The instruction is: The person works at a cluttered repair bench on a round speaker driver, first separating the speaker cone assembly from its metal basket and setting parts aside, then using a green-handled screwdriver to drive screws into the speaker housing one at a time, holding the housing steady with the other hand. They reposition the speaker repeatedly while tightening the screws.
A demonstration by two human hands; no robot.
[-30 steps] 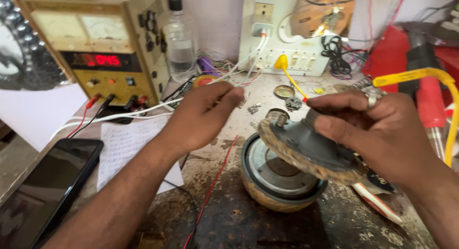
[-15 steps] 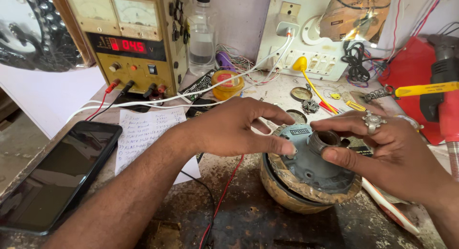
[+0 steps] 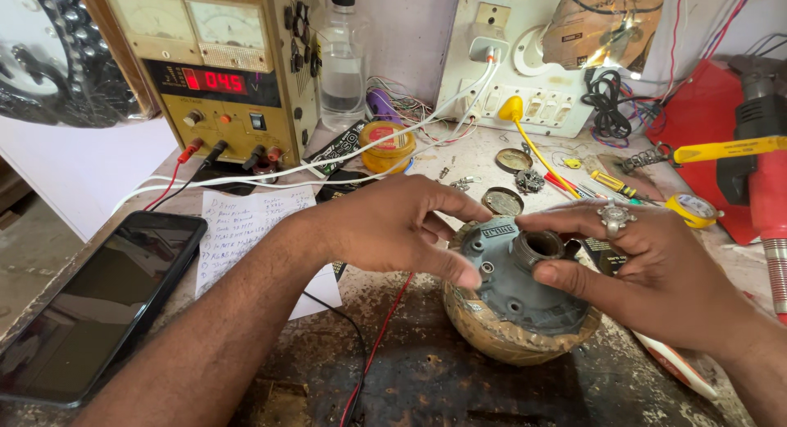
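A round metal driver unit [image 3: 516,312] sits on the worn bench, its grey dome-shaped cover with a threaded neck seated on a tan rim. My left hand [image 3: 393,226] rests on the cover's left side, thumb pressing its edge. My right hand [image 3: 656,271], wearing a ring, grips the cover from the right, thumb by the threaded neck.
A yellow bench power supply [image 3: 221,74] with a red display and red and black leads stands at the back left. A dark phone [image 3: 90,300] and a handwritten note [image 3: 246,230] lie left. A clear bottle [image 3: 340,58], yellow tin [image 3: 387,146], switch board [image 3: 525,58], screwdrivers and a red tool [image 3: 754,148] crowd the back.
My right hand has lowered the grey cover from a tilted hold above the round body onto it. My left hand moved from the bench to the cover's left edge.
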